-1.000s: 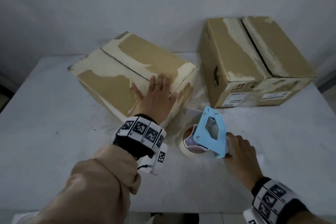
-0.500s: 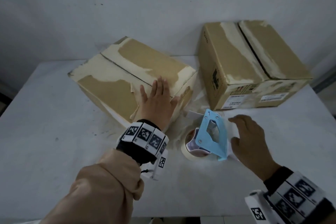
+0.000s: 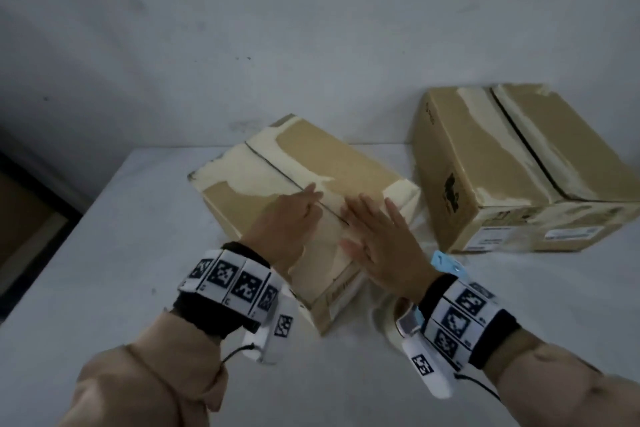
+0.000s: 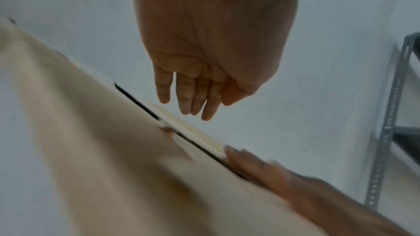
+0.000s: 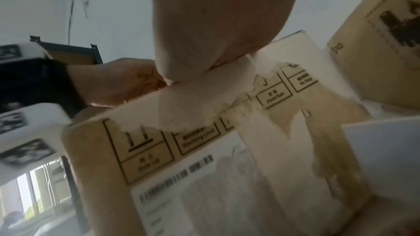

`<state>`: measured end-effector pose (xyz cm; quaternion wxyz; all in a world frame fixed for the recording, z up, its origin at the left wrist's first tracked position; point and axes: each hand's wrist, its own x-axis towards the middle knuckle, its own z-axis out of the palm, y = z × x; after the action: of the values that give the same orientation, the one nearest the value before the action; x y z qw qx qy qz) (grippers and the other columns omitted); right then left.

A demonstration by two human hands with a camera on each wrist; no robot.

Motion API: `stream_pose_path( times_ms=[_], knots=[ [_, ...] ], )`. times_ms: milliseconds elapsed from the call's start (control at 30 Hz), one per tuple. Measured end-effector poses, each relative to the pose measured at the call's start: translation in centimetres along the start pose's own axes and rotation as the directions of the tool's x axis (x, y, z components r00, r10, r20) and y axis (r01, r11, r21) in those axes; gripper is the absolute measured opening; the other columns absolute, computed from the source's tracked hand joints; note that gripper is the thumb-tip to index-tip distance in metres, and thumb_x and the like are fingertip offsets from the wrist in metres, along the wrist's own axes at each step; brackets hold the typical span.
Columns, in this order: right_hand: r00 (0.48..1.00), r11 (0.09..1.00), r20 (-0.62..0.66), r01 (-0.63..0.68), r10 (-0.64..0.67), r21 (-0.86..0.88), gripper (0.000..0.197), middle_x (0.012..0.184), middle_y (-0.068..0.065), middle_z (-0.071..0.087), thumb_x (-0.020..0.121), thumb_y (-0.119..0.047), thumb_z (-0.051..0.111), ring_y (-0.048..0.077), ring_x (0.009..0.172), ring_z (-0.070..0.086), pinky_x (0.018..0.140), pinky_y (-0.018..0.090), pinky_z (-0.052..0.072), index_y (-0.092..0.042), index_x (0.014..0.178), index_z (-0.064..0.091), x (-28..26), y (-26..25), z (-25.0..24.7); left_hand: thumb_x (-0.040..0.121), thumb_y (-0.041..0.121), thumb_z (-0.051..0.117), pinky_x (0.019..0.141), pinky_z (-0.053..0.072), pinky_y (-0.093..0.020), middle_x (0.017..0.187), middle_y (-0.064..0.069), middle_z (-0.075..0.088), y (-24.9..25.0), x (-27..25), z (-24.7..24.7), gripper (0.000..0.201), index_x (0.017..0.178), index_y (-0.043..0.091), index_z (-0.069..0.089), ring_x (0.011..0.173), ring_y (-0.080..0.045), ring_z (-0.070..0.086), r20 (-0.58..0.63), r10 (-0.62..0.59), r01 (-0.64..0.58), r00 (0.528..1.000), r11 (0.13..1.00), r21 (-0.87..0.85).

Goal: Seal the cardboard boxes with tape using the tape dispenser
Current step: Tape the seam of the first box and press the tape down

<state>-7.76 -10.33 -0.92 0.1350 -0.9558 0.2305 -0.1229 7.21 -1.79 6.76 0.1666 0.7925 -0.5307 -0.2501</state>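
Note:
The near cardboard box (image 3: 304,163) lies at an angle on the white table (image 3: 121,253), with its two top flaps meeting in a dark seam. My left hand (image 3: 291,215) lies with straight fingers on the flap left of the seam, and my right hand (image 3: 374,229) lies flat on the flap right of it. Neither hand holds anything. The blue tape dispenser (image 3: 446,262) with its tape roll (image 3: 388,319) stands on the table, mostly hidden under my right wrist. A second closed box (image 3: 519,166) stands at the right. In the left wrist view my fingers (image 4: 193,100) hover straight over the box top (image 4: 90,150).
The wall (image 3: 311,28) runs right behind both boxes. A grey metal shelf post (image 4: 386,132) stands off to the side. Bare table lies left of the near box and in front of the second box. The right wrist view shows the near box's labelled end (image 5: 204,159).
My right hand has let go of the tape dispenser and moved onto the near box's top. My left hand has slid further up the flap, left of the seam.

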Motion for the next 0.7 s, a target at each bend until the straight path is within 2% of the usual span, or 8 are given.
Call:
stream_pose_path(
  times_ms=[33, 100, 200, 333, 500, 600, 700],
  knots=[
    [1.0, 1.0, -0.022, -0.008, 0.007, -0.021, 0.07, 0.133, 0.01, 0.054, 0.096, -0.052, 0.007, 0.027, 0.125, 0.047, 0.106, 0.039, 0.014, -0.008, 0.127, 0.052, 0.1, 0.1, 0.3, 0.099, 0.02, 0.03, 0.113, 0.023, -0.028, 0.156, 0.004, 0.016, -0.7, 0.6, -1.0, 0.046, 0.145, 0.015, 0.029, 0.14, -0.014, 0.026, 0.007, -0.021, 0.021, 1.0, 0.999, 0.03],
    [0.998, 0.998, -0.062, 0.007, -0.011, -0.062, 0.064, 0.13, 0.009, 0.056, 0.097, -0.053, 0.012, 0.024, 0.124, 0.042, 0.104, 0.04, 0.019, -0.01, 0.125, 0.051, -0.1, 0.5, 0.9, 0.101, 0.021, 0.024, 0.118, 0.01, -0.031, 0.158, 0.003, 0.003, -2.4, 2.5, -2.6, 0.049, 0.148, 0.015, 0.013, 0.145, -0.011, 0.007, 0.055, -0.062, 0.052, 0.997, 0.984, 0.17],
    [0.994, 0.995, -0.096, 0.037, -0.046, -0.093, 0.063, 0.134, 0.007, 0.054, 0.095, -0.056, 0.013, 0.021, 0.126, 0.034, 0.104, 0.04, 0.02, -0.012, 0.127, 0.048, 0.1, 0.8, 0.9, 0.102, 0.026, 0.019, 0.117, -0.001, -0.035, 0.157, 0.0, -0.011, -5.4, 5.8, -4.4, 0.054, 0.148, 0.013, -0.004, 0.145, -0.013, -0.006, 0.093, -0.128, 0.087, 0.987, 0.93, 0.356],
    [0.992, 0.99, -0.092, 0.07, -0.082, -0.123, 0.063, 0.138, 0.001, 0.05, 0.096, -0.055, 0.014, 0.019, 0.129, 0.033, 0.103, 0.04, 0.023, -0.016, 0.129, 0.05, -0.1, 1.3, 1.0, 0.101, 0.029, 0.018, 0.117, 0.003, -0.037, 0.157, 0.0, -0.013, -9.2, 8.4, -5.3, 0.056, 0.148, 0.014, -0.008, 0.145, -0.013, -0.005, 0.073, -0.227, 0.165, 0.971, 0.862, 0.48],
    [0.991, 0.993, -0.116, 0.059, -0.071, -0.106, 0.061, 0.135, -0.003, 0.052, 0.096, -0.055, 0.016, 0.017, 0.128, 0.035, 0.102, 0.04, 0.024, -0.019, 0.125, 0.056, 0.2, 0.9, 0.9, 0.101, 0.03, 0.016, 0.117, 0.0, -0.034, 0.158, -0.002, -0.008, -10.5, 8.7, -5.3, 0.054, 0.149, 0.013, -0.005, 0.145, -0.013, -0.002, 0.081, -0.153, 0.077, 0.985, 0.807, 0.585],
    [0.992, 0.991, -0.121, 0.024, -0.04, -0.131, 0.063, 0.133, -0.002, 0.054, 0.096, -0.055, 0.015, 0.018, 0.128, 0.035, 0.102, 0.041, 0.025, -0.018, 0.123, 0.058, 0.3, 0.4, 1.0, 0.101, 0.032, 0.014, 0.117, -0.004, -0.037, 0.158, -0.003, -0.004, -10.1, 8.3, -4.9, 0.055, 0.149, 0.011, -0.002, 0.145, -0.014, -0.002, 0.055, -0.113, 0.051, 0.992, 0.761, 0.646],
    [0.991, 0.989, -0.13, 0.002, -0.021, -0.145, 0.063, 0.132, -0.002, 0.055, 0.096, -0.055, 0.015, 0.018, 0.127, 0.036, 0.102, 0.042, 0.024, -0.019, 0.122, 0.06, 0.2, 0.2, 1.1, 0.1, 0.034, 0.013, 0.116, -0.006, -0.04, 0.158, -0.003, -0.002, -9.4, 7.4, -4.3, 0.055, 0.149, 0.01, 0.0, 0.145, -0.012, -0.003, 0.07, -0.09, 0.022, 0.993, 0.753, 0.658]
  ],
)
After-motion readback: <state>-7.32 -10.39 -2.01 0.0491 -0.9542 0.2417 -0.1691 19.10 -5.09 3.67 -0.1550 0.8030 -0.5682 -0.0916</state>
